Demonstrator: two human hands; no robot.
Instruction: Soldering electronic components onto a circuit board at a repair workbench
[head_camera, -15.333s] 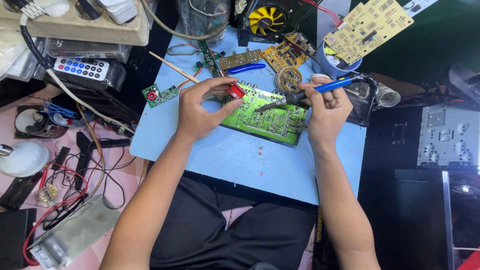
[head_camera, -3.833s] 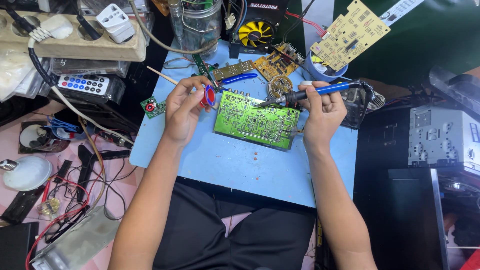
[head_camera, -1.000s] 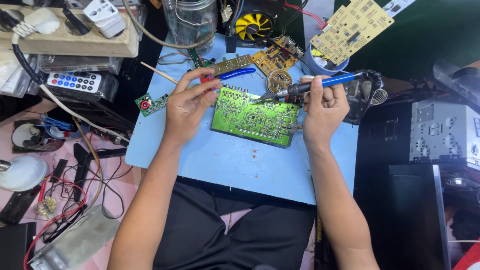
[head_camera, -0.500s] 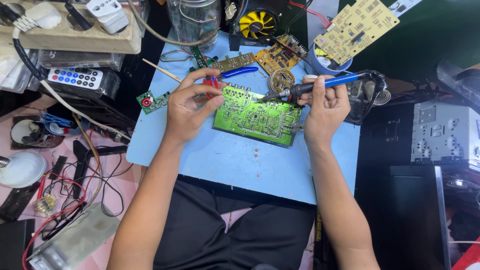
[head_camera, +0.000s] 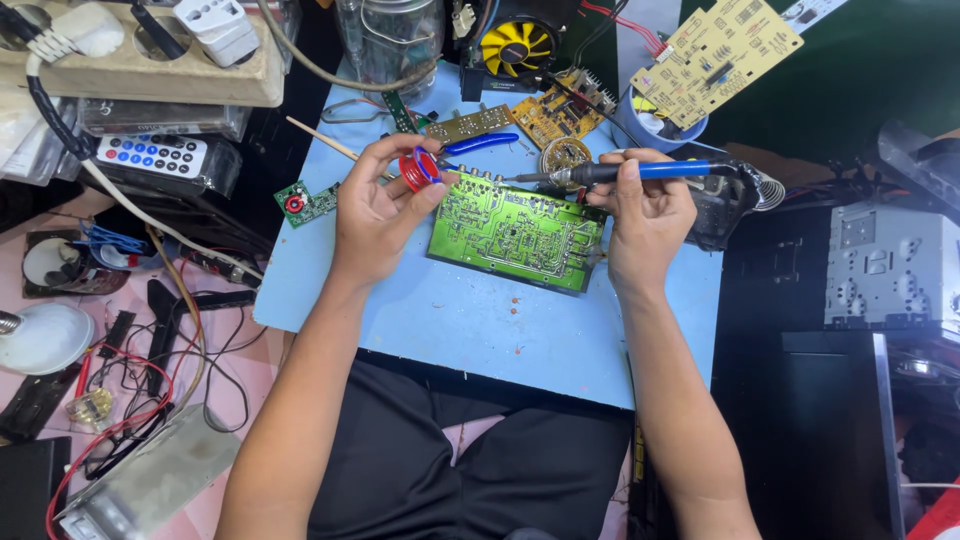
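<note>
– Green circuit board (head_camera: 515, 233) sits on the blue mat (head_camera: 470, 320) mid-worktop, solder side up, matte w/ fine pale traces, edges straight. It's between both hands.

– What's each hand doing?

– Left hand (head_camera: 375, 205) is curled, thumb & fingers pinching a small red solder spool (head_camera: 418, 169), round, glossy plastic, right at the board's top-left corner. Right hand (head_camera: 645, 215) is closed round a soldering iron (head_camera: 625, 173): blue smooth handle, dark grip, thin metal tip pointing left, over the board's upper edge. Can't tell if the tip touches the board.

– Risks?

– Imo the hot tip is the main one. It's near the left fingertips, so a slip could burn skin. Lingering on one pad might lift a trace or bridge two joints, as traces are packed tight. Board isn't clamped, just resting on the mat, so a push from the iron could skate it.

– Clutter?

– Plenty. Blue-handled pliers (head_camera: 480, 143) just behind the spool, small green PCB (head_camera: 305, 201) at the mat's left edge, loose red & black wires (head_camera: 130, 370) on the pink surface further left. Iron's cord could snag the coiled metal stand (head_camera: 765, 188) beside the right hand.
</note>
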